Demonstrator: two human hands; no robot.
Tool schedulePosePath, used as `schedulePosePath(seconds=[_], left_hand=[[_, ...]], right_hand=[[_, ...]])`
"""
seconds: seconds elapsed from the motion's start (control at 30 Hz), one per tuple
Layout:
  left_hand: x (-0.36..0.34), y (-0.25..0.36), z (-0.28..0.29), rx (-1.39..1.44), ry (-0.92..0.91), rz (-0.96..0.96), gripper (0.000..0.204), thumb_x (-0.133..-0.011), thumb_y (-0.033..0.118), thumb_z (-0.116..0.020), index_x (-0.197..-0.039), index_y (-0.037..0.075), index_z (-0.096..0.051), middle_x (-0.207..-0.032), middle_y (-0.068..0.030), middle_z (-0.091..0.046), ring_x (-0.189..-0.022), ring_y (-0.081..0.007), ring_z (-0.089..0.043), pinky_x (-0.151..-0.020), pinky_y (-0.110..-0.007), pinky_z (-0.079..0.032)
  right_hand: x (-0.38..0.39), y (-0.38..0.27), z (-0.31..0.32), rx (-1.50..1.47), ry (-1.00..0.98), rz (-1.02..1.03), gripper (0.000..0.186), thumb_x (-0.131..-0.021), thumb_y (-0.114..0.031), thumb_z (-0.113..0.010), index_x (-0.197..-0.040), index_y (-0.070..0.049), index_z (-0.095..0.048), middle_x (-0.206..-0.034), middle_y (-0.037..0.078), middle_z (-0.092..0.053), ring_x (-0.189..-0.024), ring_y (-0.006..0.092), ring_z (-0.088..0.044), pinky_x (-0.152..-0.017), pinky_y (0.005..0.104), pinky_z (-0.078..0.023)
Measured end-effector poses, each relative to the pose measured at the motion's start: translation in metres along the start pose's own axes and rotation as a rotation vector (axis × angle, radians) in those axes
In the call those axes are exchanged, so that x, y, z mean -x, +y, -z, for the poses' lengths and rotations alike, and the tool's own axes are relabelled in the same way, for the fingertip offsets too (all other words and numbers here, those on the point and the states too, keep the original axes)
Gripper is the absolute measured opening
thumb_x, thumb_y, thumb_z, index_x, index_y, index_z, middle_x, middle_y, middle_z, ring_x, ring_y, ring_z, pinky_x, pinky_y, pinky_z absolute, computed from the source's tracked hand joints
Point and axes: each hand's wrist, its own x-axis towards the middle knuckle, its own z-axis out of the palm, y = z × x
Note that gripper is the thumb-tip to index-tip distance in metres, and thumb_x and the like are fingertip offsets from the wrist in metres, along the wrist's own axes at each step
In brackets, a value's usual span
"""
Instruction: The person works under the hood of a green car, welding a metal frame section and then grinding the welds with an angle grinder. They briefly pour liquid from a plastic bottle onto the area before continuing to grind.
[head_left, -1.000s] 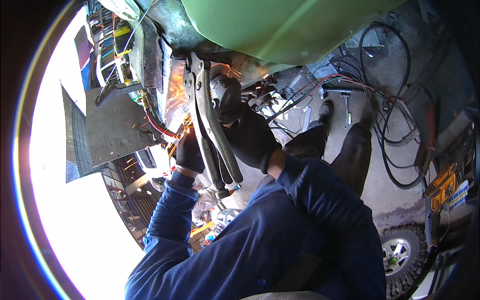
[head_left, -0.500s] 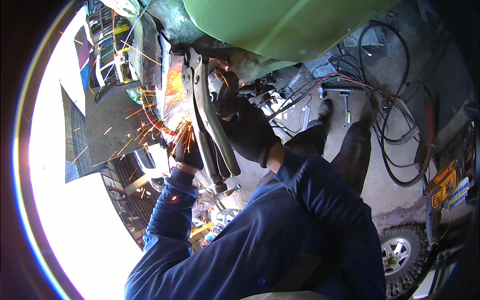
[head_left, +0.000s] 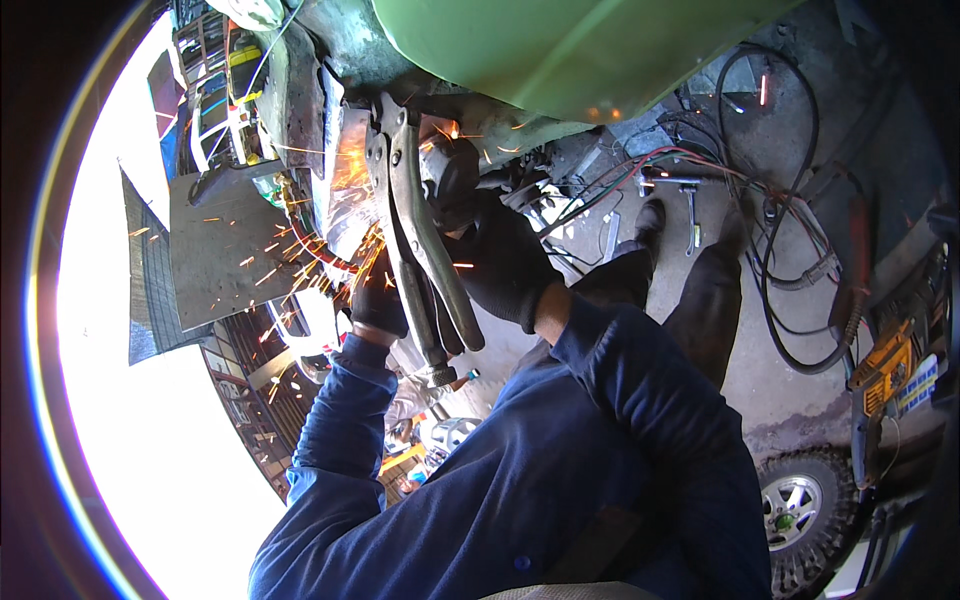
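Observation:
Large locking pliers (head_left: 415, 225) hang with their jaws on a bright metal panel edge (head_left: 350, 205) under a green painted body panel (head_left: 560, 50). Just right of the pliers, my right hand (head_left: 500, 265), in a black glove, is closed round a dark angle grinder (head_left: 450, 180). Its disc is hidden behind the pliers. Orange sparks spray left from the metal. My left hand (head_left: 378, 300), also gloved, is low behind the plier handles, close to the sparks. Its fingers look curled, but the pliers and sparks hide what they grip.
Cables and hoses (head_left: 770, 220) loop over the concrete floor at right, by a T-shaped metal tool (head_left: 692, 215). A yellow-and-black power tool (head_left: 880, 370) is at the right edge, above a wheel with a knobbly tyre (head_left: 795, 505). A grey sheet (head_left: 215, 250) stands at left.
The sparks have shifted, and a few now fly right, past the grinder and over the floor. The pliers and both hands are almost where they were.

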Motion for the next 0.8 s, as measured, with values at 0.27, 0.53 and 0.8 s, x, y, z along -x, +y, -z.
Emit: schedulePosePath(seconds=[0.27, 0.53, 0.8], left_hand=[[0.008, -0.002, -0.003, -0.363, -0.024, -0.184, 0.033, -0.097, 0.009, -0.067, -0.130, 0.004, -0.066, -0.111, -0.0122, -0.075, -0.100, -0.0266, -0.073, -0.090, -0.040, -0.059], [0.012, 0.005, -0.011, -0.336, -0.033, -0.159, 0.034, -0.094, 0.013, -0.071, -0.127, 0.004, -0.067, -0.108, -0.0128, -0.075, -0.099, -0.0279, -0.073, -0.088, -0.041, -0.058], [0.009, 0.009, -0.007, -0.551, -0.097, -0.220, 0.036, -0.092, 0.017, -0.075, -0.124, 0.005, -0.069, -0.103, -0.0120, -0.074, -0.096, -0.0277, -0.073, -0.084, -0.041, -0.058]], right_hand=[[0.004, 0.009, -0.008, 0.040, -0.007, -0.076, 0.049, -0.092, -0.053, -0.077, -0.113, -0.008, -0.075, -0.116, 0.017, -0.071, -0.116, 0.0340, -0.067, -0.103, 0.0477, -0.052], [0.002, -0.003, 0.000, -0.017, -0.019, -0.050, 0.040, -0.091, -0.046, -0.079, -0.110, -0.011, -0.081, -0.105, 0.015, -0.078, -0.107, 0.0340, -0.071, -0.100, 0.0475, -0.053], [0.001, -0.004, 0.000, -0.048, -0.007, -0.026, 0.041, -0.091, -0.046, -0.079, -0.114, -0.013, -0.081, -0.107, 0.015, -0.078, -0.108, 0.0330, -0.071, -0.100, 0.0465, -0.054]])
